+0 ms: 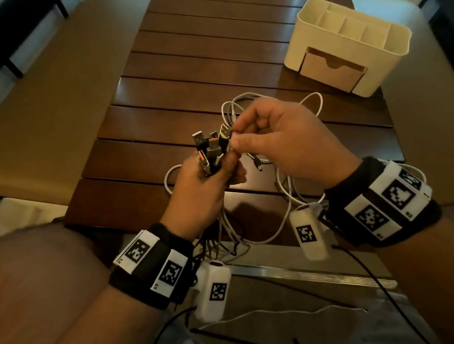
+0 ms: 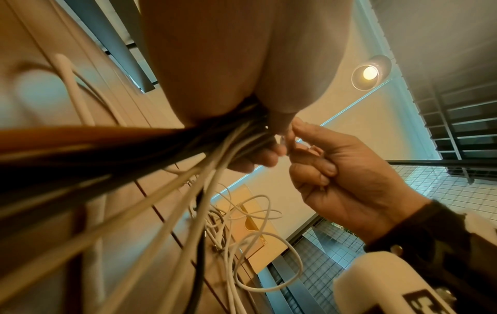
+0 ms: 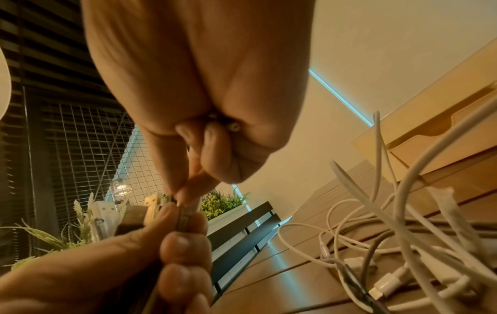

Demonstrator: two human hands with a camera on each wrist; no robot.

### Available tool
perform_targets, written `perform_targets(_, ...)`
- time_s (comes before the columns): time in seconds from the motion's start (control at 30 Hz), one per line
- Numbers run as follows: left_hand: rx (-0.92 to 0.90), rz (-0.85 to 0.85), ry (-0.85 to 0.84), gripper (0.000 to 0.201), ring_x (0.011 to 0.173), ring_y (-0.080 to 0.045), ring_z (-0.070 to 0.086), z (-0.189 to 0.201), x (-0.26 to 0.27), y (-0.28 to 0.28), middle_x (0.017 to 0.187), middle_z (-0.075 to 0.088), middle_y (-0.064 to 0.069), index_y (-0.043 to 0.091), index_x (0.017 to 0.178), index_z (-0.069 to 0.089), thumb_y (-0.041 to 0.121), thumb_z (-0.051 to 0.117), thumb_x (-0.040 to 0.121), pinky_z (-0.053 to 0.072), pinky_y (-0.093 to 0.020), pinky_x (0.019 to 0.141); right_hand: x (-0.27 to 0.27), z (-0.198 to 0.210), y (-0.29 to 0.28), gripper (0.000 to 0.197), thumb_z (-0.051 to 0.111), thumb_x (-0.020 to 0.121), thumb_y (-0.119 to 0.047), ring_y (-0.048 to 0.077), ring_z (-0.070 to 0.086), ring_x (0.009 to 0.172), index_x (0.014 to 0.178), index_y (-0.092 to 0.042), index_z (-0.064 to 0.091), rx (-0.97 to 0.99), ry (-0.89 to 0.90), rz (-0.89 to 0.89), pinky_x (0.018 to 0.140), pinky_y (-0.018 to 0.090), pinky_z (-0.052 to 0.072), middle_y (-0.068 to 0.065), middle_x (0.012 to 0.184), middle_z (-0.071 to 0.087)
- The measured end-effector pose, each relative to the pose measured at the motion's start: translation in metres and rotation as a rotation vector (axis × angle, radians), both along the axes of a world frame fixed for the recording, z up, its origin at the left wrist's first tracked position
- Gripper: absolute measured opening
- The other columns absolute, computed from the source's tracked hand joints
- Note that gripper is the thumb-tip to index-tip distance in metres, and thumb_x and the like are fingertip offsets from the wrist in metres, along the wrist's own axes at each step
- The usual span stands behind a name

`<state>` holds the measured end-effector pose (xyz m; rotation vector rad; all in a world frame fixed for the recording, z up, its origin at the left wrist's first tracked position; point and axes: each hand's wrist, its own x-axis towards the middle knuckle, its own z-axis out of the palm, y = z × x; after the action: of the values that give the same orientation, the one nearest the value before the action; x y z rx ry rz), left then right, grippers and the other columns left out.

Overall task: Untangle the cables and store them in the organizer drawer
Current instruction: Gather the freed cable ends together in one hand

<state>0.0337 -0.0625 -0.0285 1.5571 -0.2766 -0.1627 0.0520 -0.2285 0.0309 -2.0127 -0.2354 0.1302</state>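
My left hand [image 1: 206, 181] grips a bunch of cables just below their USB plugs [image 1: 211, 150], which stand upright above the fist. The white and dark cords hang down from the fist [image 2: 220, 153] toward the table edge. My right hand [image 1: 284, 140] pinches one plug at the bunch's right side between thumb and forefinger [image 3: 185, 191]. More white cable [image 1: 242, 111] lies looped on the table behind both hands. The cream organizer [image 1: 347, 38] stands at the back right, its cardboard-coloured drawer [image 1: 332, 68] pulled out a little.
The dark slatted wooden table [image 1: 199, 55] runs away from me. Loose white cable ends and a connector [image 3: 387, 286] lie on it beside my right hand. Tan floor lies on both sides. Wrist camera units [image 1: 309, 230] hang below both wrists.
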Motion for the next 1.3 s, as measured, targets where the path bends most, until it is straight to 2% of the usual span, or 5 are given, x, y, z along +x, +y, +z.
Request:
perform_targets(0.47,-0.309,0.074,0.124,0.026,0.080,-0.020,0.063,0.004,0.001,0.007,0.080,0.062,-0.004,0.025,0.116,0.070,0.022,0.056,0.094,0.056,-0.032,0.077,0.007,-0.016,-0.007,0.055,0.079,0.065,-0.038,0.016,0.036,0.058,0.114,-0.015,0.069,0.178,0.468,0.075,0.047,0.022,0.030,0.011,0.101,0.072)
perform_targets(0.73,-0.330,0.113,0.171,0.021,0.081,-0.016,0.070,0.007,0.001,0.009,0.083,0.072,0.000,0.026,0.087,0.077,0.020,0.059,0.097,0.058,-0.036,0.083,-0.001,-0.029,0.003,0.022,0.080,0.080,-0.026,-0.007,0.064,0.083,0.101,-0.031,0.074,-0.163,0.314,0.154,0.079,0.020,0.044,-0.014,0.094,0.074)
perform_targets(0.93,-0.468,0.199,0.242,0.014,0.074,-0.016,0.069,0.005,0.006,0.008,0.078,0.070,-0.003,0.006,0.098,0.064,0.017,0.058,0.093,0.058,-0.029,0.074,-0.007,-0.041,0.019,0.017,0.073,0.086,-0.009,-0.001,0.066,0.075,0.102,-0.014,0.069,0.057,0.304,0.153,0.073,0.017,0.050,-0.006,0.086,0.072)
perform_targets(1.17,-0.707,0.261,0.217,0.016,0.057,-0.006,0.049,0.021,0.024,0.035,0.065,0.052,0.005,0.012,0.092,0.057,0.017,0.046,0.104,0.047,-0.021,0.059,0.005,-0.044,-0.003,0.016,0.067,0.092,-0.034,0.016,0.061,0.078,0.091,-0.018,0.070,-0.353,0.091,0.084,0.073,0.037,0.050,0.001,0.086,0.067)
perform_targets(1.3,-0.666,0.319,0.152,0.019,0.051,-0.005,0.031,0.033,0.037,0.064,0.061,0.040,0.008,0.018,0.086,0.053,0.026,0.050,0.102,0.031,-0.018,0.049,0.012,-0.031,-0.029,0.016,0.064,0.095,-0.029,0.006,0.053,0.058,0.090,-0.014,0.069,-0.193,0.157,-0.006,0.058,0.026,0.046,-0.007,0.070,0.061)
